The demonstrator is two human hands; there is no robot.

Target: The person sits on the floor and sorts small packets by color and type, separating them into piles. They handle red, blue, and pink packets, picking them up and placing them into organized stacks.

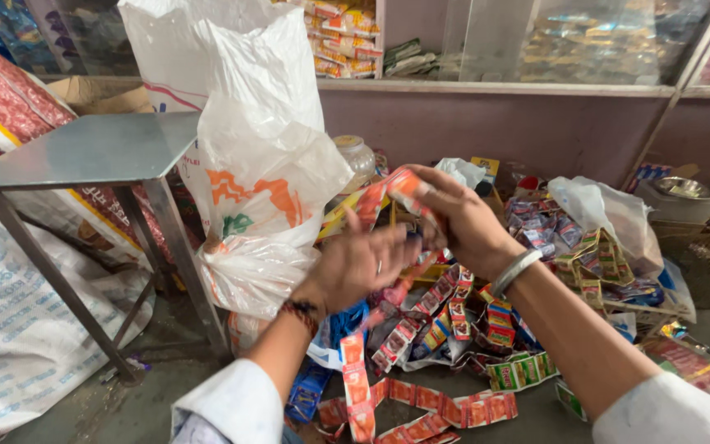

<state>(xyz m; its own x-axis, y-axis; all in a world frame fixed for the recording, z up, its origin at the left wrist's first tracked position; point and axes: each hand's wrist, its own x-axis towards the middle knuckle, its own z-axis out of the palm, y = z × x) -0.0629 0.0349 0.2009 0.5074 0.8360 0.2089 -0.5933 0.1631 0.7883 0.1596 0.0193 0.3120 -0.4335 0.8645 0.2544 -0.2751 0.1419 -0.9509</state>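
While both hands gather a sachet strip [388, 197], my right hand [466, 222] pinches its top and my left hand [359, 263] lies open beneath; folding seems underway.

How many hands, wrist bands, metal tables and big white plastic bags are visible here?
Hands: 2, left hand and right hand
Wrist bands: 2
Metal tables: 1
Big white plastic bags: 1
Total: 6
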